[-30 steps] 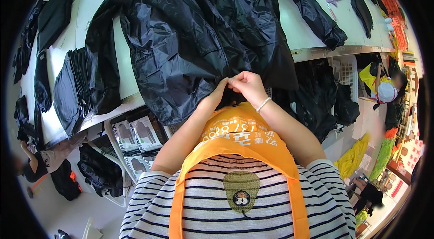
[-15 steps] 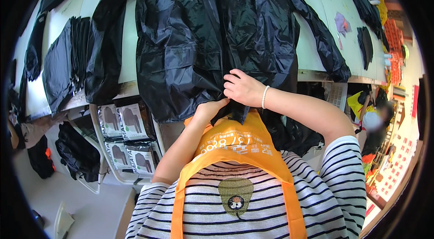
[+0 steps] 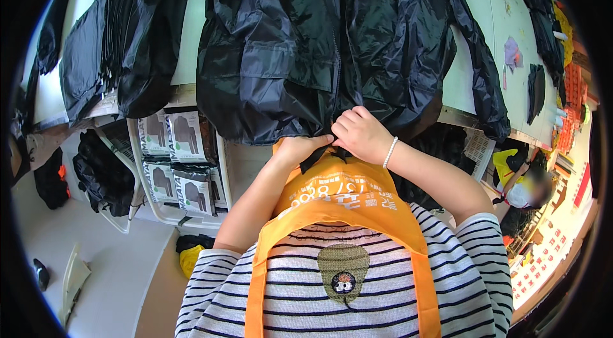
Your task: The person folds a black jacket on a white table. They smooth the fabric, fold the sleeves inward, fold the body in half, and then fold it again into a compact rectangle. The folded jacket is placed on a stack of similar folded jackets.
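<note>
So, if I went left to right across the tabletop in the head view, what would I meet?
Black stack → jacket → purple scrap → small black piece.

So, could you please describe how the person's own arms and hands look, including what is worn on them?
Both the left hand and the right hand are without gloves. The right wrist has a bracelet of small whitish beads. The short sleeves are white with thin dark stripes, leaving the forearms bare.
</note>
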A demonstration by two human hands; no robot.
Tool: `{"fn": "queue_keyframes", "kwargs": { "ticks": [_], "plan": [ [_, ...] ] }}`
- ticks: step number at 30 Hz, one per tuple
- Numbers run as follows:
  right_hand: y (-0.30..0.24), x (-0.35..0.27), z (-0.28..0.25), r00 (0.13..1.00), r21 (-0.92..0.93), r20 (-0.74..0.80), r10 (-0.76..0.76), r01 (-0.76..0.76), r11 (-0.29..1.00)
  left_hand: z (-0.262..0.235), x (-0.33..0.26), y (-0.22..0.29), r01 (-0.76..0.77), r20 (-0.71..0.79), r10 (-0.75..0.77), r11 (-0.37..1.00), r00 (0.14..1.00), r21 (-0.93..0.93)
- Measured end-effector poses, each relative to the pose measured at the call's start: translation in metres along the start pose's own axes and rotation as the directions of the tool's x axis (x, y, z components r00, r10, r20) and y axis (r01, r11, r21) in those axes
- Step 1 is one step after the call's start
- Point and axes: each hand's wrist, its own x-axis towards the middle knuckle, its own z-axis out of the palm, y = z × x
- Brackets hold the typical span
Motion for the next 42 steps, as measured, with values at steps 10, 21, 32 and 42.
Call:
{"fn": "queue_keyframes", "kwargs": {
  "ticks": [10, 21, 32, 42],
  "plan": [
    [0.022, 0.020, -0.025, 0.975, 0.032, 0.211, -0.068, 0.063, 0.997, 0.010, 0.027, -0.008, 0.089, 0.142, -0.158, 0.911, 0.977, 0.402],
    [0.007, -0.007, -0.009, 0.989, 0.276, 0.128, 0.079, -0.112, 0.955, 0.013, -0.002, -0.005, -0.028, 0.010, 0.034, 0.935, 0.999, -0.354],
    [-0.020, -0.024, -0.007, 0.914, 0.328, 0.010, 0.406, -0.386, 0.862, 0.018, 0.001, 0.006, 0.011, -0.009, -0.010, 0.991, 1.000, 0.135],
    [-0.032, -0.034, 0.018, 0.382, 0.689, 0.720, 0.579, -0.294, -0.663, 0.034, 0.025, -0.016, 0.188, 0.018, -0.194, 0.967, 0.981, 0.170]
  ]
}}
